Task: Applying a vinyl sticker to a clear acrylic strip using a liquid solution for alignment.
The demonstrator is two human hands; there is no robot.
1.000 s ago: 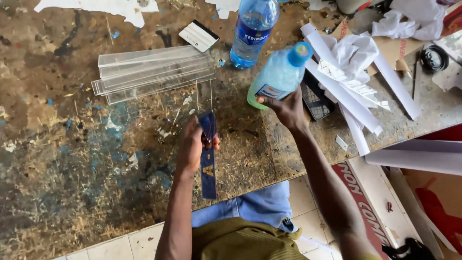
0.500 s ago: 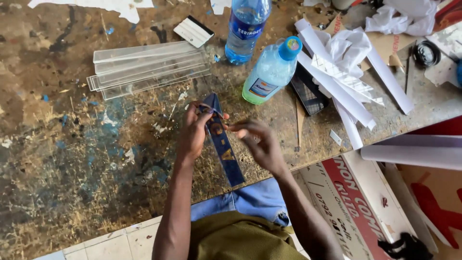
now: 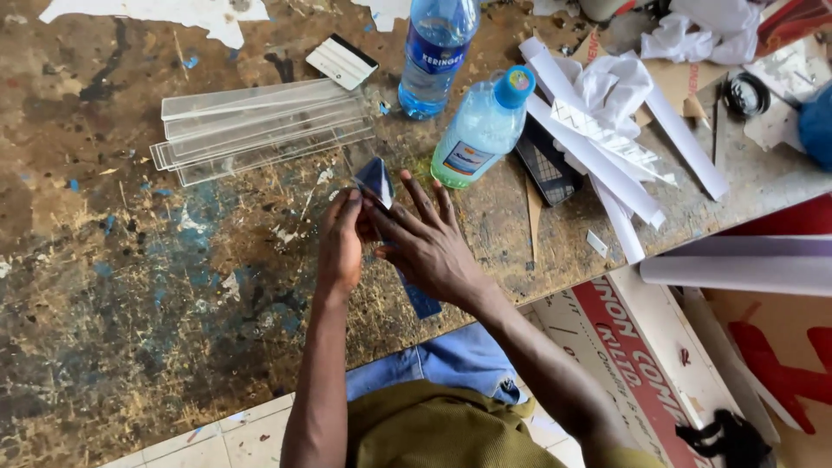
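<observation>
Nearest the camera: both forearms reach forward over the near edge of the worktop (image 3: 130, 286), which is stained and flecked with blue paint.

Left hand (image 3: 341, 247): fingers closed on the upper end of a narrow blue strip (image 3: 422, 302), pinching near its top corner. Right hand (image 3: 426, 245): lies over the middle of the strip, fingers spread and pointing away from the body, thumb side toward the top corner (image 3: 378, 179). Cannot tell whether the right fingers grip the strip or only rest on it.

Strip long axis: runs from upper left, far from the body, to lower right, near the body. Lower end shows below the right palm, close to the worktop edge. The top corner shows between the two hands and looks lifted or peeled up. Left fingers are the nearer to that corner; both hands touch the strip.

Just beyond the hands: a pale green bottle with a blue cap (image 3: 482, 130), leaning. Left of it, a stack of clear plastic bars (image 3: 260, 128), lying crosswise, apart from the hands.

Farther: a blue water bottle (image 3: 436, 52), a small white scraper (image 3: 342, 61), white paper strips (image 3: 607, 147) to the right.
</observation>
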